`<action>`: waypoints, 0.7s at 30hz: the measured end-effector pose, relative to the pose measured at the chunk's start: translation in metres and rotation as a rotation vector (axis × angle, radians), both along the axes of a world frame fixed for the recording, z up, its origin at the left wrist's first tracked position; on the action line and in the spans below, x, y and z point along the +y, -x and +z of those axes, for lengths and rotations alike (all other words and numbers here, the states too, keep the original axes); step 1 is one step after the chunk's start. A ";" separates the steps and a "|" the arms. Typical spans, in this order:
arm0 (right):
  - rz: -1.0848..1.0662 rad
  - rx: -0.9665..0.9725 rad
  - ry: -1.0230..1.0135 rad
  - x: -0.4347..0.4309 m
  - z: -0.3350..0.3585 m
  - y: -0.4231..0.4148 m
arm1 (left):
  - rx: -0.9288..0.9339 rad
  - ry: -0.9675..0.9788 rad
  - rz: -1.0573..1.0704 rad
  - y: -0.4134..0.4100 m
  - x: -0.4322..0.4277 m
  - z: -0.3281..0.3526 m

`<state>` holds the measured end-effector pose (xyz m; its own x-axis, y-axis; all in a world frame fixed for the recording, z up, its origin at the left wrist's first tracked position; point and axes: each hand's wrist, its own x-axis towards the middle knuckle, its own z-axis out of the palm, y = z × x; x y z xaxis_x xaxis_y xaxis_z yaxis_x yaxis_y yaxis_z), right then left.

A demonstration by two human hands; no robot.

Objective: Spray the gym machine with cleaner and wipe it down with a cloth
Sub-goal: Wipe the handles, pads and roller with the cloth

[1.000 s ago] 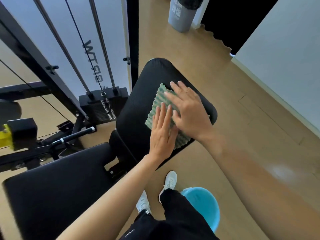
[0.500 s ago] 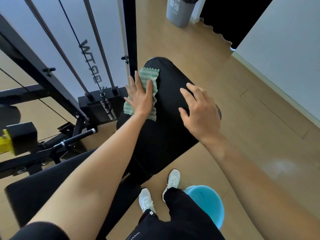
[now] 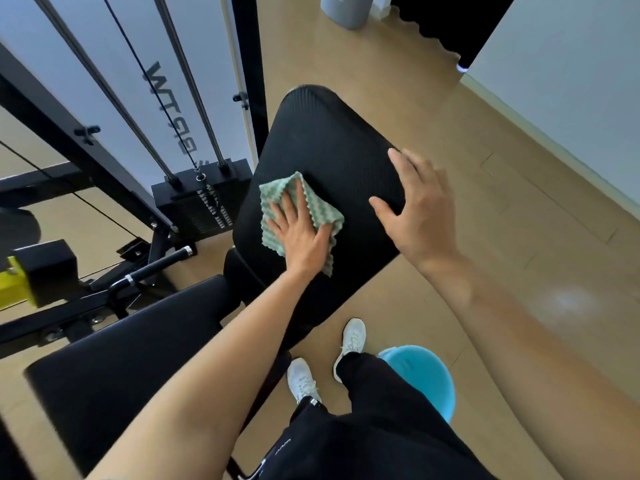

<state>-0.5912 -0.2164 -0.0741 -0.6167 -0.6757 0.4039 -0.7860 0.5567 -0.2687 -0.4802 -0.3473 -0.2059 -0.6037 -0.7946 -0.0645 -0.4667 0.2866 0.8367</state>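
Note:
The gym machine's black back pad [image 3: 332,147] slopes away from me in the middle of the view, with the black seat pad [image 3: 114,362] below it at the lower left. A green and white wavy-striped cloth [image 3: 320,211] lies on the near left part of the back pad. My left hand [image 3: 299,233] presses flat on the cloth with straight fingers. My right hand [image 3: 419,209] rests with spread fingers on the pad's right edge. No spray bottle is in view.
The weight stack [image 3: 204,195] with its chrome guide rods and cable stands left of the pad, beside a black handle bar [image 3: 156,268]. A blue bucket [image 3: 424,375] sits on the wooden floor by my feet. A grey bin [image 3: 346,8] stands at the far top.
My left hand has dragged the cloth from the pad's upper left edge down toward me. My right hand has stayed on the pad's right side.

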 end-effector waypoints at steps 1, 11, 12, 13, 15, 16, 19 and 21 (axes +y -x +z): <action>-0.056 -0.075 0.104 0.006 -0.007 -0.005 | -0.001 -0.063 0.066 0.000 -0.010 -0.003; -0.306 -1.107 0.544 0.055 -0.057 -0.046 | -0.082 -0.136 -0.032 -0.038 0.060 -0.035; -0.290 -1.154 0.557 0.057 -0.062 -0.046 | -0.088 -0.099 -0.073 -0.034 0.069 -0.030; -0.274 -1.173 0.563 0.058 -0.064 -0.045 | -0.080 -0.040 -0.111 -0.027 0.074 -0.021; -0.240 -1.181 0.553 0.060 -0.066 -0.043 | -0.013 0.140 -0.165 -0.004 0.071 0.003; -0.225 -1.195 0.551 0.061 -0.067 -0.043 | 0.031 0.248 -0.182 0.009 0.066 0.015; -0.199 -1.210 0.564 0.064 -0.073 -0.045 | 0.072 0.477 -0.205 0.034 0.050 0.036; -0.192 -1.208 0.576 0.064 -0.075 -0.047 | 0.085 0.548 -0.216 0.030 0.048 0.028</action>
<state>-0.5439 -0.1528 -0.1486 -0.8498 -0.4592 -0.2589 0.1825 0.2046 -0.9617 -0.5100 -0.2992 -0.1780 -0.7406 -0.5567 0.3763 -0.2872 0.7685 0.5717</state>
